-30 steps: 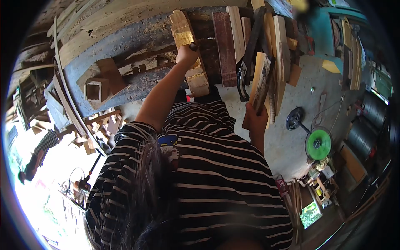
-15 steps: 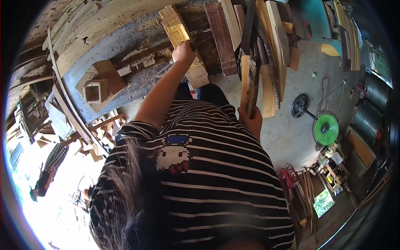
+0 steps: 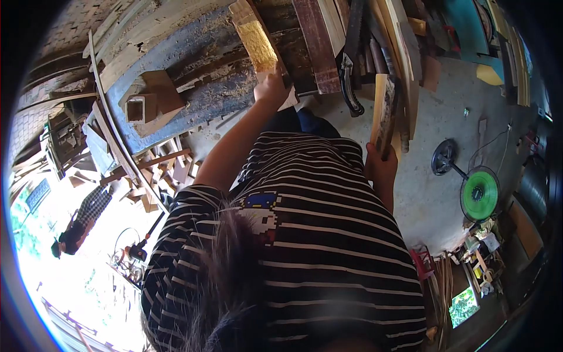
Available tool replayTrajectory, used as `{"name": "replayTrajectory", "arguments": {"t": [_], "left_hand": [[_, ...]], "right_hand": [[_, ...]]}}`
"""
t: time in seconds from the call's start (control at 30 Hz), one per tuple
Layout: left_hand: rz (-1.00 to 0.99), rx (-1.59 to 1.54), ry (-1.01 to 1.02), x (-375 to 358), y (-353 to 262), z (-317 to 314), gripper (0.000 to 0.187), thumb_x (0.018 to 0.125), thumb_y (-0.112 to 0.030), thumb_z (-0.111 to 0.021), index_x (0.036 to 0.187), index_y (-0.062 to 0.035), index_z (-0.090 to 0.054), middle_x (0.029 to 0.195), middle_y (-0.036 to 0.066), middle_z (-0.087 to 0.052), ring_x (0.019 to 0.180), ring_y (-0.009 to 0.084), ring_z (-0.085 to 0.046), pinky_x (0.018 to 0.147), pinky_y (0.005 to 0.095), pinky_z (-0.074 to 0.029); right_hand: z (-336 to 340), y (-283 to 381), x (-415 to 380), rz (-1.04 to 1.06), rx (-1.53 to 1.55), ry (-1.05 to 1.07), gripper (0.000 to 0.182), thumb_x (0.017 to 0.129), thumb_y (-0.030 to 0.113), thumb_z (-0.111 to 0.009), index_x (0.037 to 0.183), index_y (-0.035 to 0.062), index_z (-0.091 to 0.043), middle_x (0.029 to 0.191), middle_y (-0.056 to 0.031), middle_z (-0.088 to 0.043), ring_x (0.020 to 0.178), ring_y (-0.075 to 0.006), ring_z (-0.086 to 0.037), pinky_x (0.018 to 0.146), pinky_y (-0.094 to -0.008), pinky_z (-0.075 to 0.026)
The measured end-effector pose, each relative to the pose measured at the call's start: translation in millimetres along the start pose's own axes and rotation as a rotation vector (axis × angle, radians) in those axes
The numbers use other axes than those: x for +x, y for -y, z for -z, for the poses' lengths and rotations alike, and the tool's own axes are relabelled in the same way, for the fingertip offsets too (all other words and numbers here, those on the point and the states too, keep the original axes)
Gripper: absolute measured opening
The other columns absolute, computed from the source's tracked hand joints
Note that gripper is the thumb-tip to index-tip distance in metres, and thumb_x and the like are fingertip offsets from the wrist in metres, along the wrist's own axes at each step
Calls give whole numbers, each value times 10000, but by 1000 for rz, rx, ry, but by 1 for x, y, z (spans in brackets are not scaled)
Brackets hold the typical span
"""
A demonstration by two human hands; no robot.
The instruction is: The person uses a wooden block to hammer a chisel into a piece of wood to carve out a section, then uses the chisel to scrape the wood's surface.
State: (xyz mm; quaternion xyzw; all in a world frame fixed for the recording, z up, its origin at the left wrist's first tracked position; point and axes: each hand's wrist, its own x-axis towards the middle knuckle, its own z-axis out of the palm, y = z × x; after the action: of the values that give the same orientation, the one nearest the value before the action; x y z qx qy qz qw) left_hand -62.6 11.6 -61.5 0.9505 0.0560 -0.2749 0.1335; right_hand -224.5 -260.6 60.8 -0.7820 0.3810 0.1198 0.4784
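Note:
My left hand (image 3: 272,89) is closed on a wooden block (image 3: 256,44) lying on the workbench. The block's upper face is rough and bright yellow, and its near end sticks out past my fingers. My right hand (image 3: 382,161) grips the lower end of a short wood piece (image 3: 383,114), pale along one side and dark and mottled along the other. That piece points away from my body, to the right of a black-handled handsaw (image 3: 348,79).
The dusty workbench (image 3: 205,102) carries a brown box-like wooden piece (image 3: 142,108). Long boards (image 3: 316,47) stand at the far side. A green fan (image 3: 479,193) is on the concrete floor at right. Wood offcuts (image 3: 176,170) and another person (image 3: 82,220) are at left.
The view has shifted. My left hand sits nearer the block's close end, baring more of the yellow face. The right-hand wood piece has moved right, and the saw's handle now shows.

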Motion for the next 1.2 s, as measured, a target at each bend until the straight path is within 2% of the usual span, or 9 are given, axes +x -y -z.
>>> {"name": "replayTrajectory", "arguments": {"t": [0.13,0.33,0.4,0.43,0.5,0.53,0.6,0.83,1.2], "left_hand": [[18,-78,26,-9,2,1,749,800,-475,-607,1435,-234,-290,999,191,-651,904,342,-650,721,472,-531],[-25,-158,-62,-16,-7,-1,572,806,-334,-589,1349,-231,-437,958,151,-646,893,331,-650,769,452,-526],[-236,-129,-75,-27,-19,9,370,744,-261,-651,1100,-178,-592,972,118,-653,920,313,-637,774,427,-521],[-237,-129,-74,-34,-27,17,370,744,-261,-651,1100,-178,-592,972,118,-653,920,313,-637,774,427,-521],[-733,-203,-84,-45,-43,31,242,692,-170,-661,922,-138,-594,901,80,-638,854,285,-637,754,412,-520],[-729,-205,-85,-47,-50,35,242,692,-170,-661,922,-138,-594,901,80,-638,854,285,-637,754,412,-520],[-1110,-242,-237,-48,-62,40,204,662,-131,-657,850,-126,-577,843,54,-614,803,266,-631,737,404,-512],[-1266,-386,-231,-41,-69,42,246,619,-132,-673,837,-106,-563,832,60,-596,783,278,-620,726,396,-504],[-1337,-252,-164,-46,-44,35,259,626,-141,-676,857,-118,-562,845,48,-602,805,254,-616,718,367,-511]], "right_hand": [[-3,-3,-3,8,-7,33,477,747,337,-748,1017,-21,-585,896,-139,-645,829,-216,-611,749,-342,-473],[-3,10,-16,37,-22,30,456,746,316,-758,999,-20,-582,870,-134,-645,806,-218,-613,732,-338,-477],[-2,-5,-9,34,19,19,446,750,305,-755,1005,-15,-576,867,-124,-640,800,-211,-608,731,-333,-476],[-2,-7,-9,26,60,11,438,755,294,-753,1011,-10,-570,864,-113,-636,794,-204,-603,731,-329,-474],[-2,-4,-12,46,119,-28,439,753,275,-755,1031,-3,-559,880,-106,-629,802,-198,-596,739,-327,-472],[-2,-2,-13,70,180,-67,444,752,257,-758,1051,5,-548,895,-98,-622,811,-191,-589,747,-324,-469],[-2,-6,-11,100,209,-71,445,748,238,-760,1062,11,-539,913,-96,-614,826,-185,-582,757,-324,-466],[3,13,-25,254,92,-142,454,730,204,-768,1065,24,-522,934,-98,-604,851,-188,-576,770,-328,-465],[1,-5,-32,324,98,-53,536,669,180,-802,1099,33,-517,927,-109,-624,848,-191,-601,753,-322,-486]]}}
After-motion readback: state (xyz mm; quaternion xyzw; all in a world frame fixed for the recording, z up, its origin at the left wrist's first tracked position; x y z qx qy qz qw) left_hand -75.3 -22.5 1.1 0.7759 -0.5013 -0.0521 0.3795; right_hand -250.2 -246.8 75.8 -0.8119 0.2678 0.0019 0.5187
